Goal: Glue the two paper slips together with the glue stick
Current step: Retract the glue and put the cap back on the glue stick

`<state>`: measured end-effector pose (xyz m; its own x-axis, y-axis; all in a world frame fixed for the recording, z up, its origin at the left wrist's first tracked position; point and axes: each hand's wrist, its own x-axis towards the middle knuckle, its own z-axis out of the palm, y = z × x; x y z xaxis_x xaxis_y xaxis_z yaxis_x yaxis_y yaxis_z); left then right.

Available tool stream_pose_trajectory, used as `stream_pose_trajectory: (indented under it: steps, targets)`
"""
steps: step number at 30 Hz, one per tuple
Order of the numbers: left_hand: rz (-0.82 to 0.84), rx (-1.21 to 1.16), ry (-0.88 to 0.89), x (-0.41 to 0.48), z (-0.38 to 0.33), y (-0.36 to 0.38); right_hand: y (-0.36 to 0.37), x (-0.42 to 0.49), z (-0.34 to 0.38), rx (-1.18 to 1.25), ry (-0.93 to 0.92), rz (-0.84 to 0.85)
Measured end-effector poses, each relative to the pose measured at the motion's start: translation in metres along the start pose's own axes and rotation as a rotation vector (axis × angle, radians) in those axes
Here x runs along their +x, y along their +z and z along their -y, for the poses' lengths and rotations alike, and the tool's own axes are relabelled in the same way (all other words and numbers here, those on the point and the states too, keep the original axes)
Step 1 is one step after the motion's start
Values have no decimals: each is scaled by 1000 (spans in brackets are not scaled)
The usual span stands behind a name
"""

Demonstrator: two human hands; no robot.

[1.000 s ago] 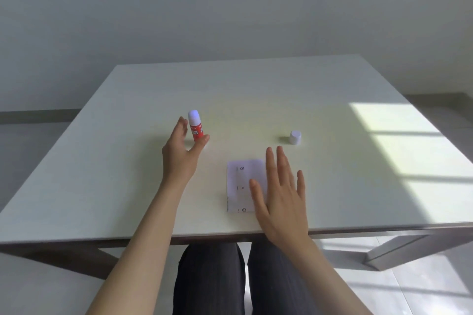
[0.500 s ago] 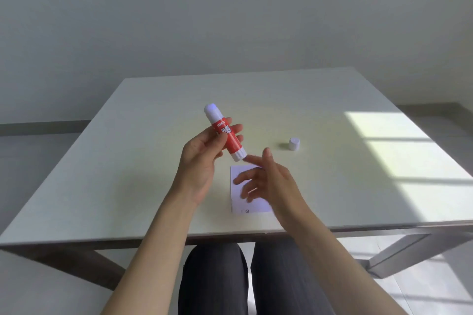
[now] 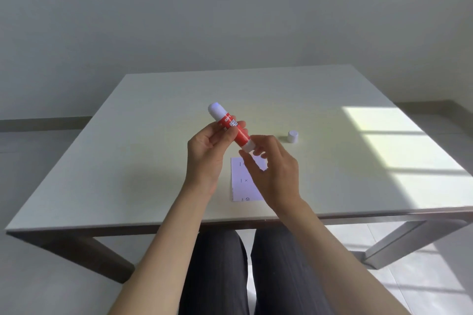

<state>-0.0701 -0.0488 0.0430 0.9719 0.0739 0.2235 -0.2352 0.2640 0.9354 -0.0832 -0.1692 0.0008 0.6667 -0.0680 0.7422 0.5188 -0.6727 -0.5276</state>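
Note:
A red glue stick (image 3: 231,126) with white ends is held tilted above the table, its upper white end pointing up-left. My left hand (image 3: 208,153) grips its red barrel. My right hand (image 3: 272,169) pinches the lower white end between thumb and fingertips. Below the hands a white paper slip (image 3: 244,183) with small printed marks lies flat on the table near the front edge, partly hidden by my right hand. I cannot tell whether a second slip lies with it. A small white cap (image 3: 292,136) stands on the table to the right.
The pale table (image 3: 143,161) has a sunlit patch at its right side. My dark-trousered legs show under the front edge. A plain wall stands behind the table.
My left hand lifted the glue stick off the table and tilted it. My right hand left the paper slip, rose, and took hold of the stick's lower end.

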Motion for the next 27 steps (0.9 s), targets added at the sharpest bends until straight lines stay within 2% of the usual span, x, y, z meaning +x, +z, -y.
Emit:
stream_pose_trajectory:
  steps: [1, 2, 4, 6, 7, 9, 11, 12, 13, 15, 16, 17, 18, 19, 21, 22, 23, 25, 27]
  targets:
    - [-2, 3, -5, -1, 0, 0, -1, 1, -2, 76, 125, 69]
    - [-6, 6, -13, -2, 1, -1, -4, 4, -1, 249, 326, 196]
    - [-13, 35, -21, -3, 2, -4, -9, 13, 3, 802, 783, 499]
    - [-12, 55, -29, -4, 3, -5, -13, 16, 0, 1208, 1040, 661]
    - [-15, 57, -31, -4, 3, -5, -14, 16, 0, 1297, 1063, 654]
    - [-40, 73, -29, -3, 3, -4, -13, 14, 4, 1324, 1008, 562]
    - [-62, 93, -18, -2, 1, -4, -10, 10, 8, 1290, 875, 432]
    - [-63, 98, -15, -2, 2, -4, -9, 7, 10, 1193, 767, 367]
    - [-62, 91, -21, -2, 1, -4, -7, 5, 10, 1008, 625, 288]
    - [-59, 65, -34, -3, -1, -2, -2, 0, 8, 435, 306, 118]
    - [-64, 65, -34, -3, -1, -2, -1, -3, 8, 223, 187, 60]
    - [-72, 65, -39, -4, -2, -1, -1, -4, 8, 140, 138, 39]
    - [-81, 62, -41, -3, -1, -2, -1, -4, 9, 182, 166, 71]
    - [-86, 59, -44, -2, -1, -3, -3, -1, 12, 347, 290, 133]
    - [-95, 82, -48, -2, 1, -6, -7, 10, 17, 826, 709, 328]
    - [-98, 87, -57, -2, 1, -7, -9, 15, 17, 1018, 914, 453]
    - [-98, 85, -65, -3, 2, -8, -12, 18, 15, 1142, 1045, 567]
    - [-101, 86, -66, -3, 1, -9, -12, 19, 13, 1249, 1083, 612]
    - [-146, 101, -70, 0, 0, -8, -8, 13, 15, 1112, 895, 451]
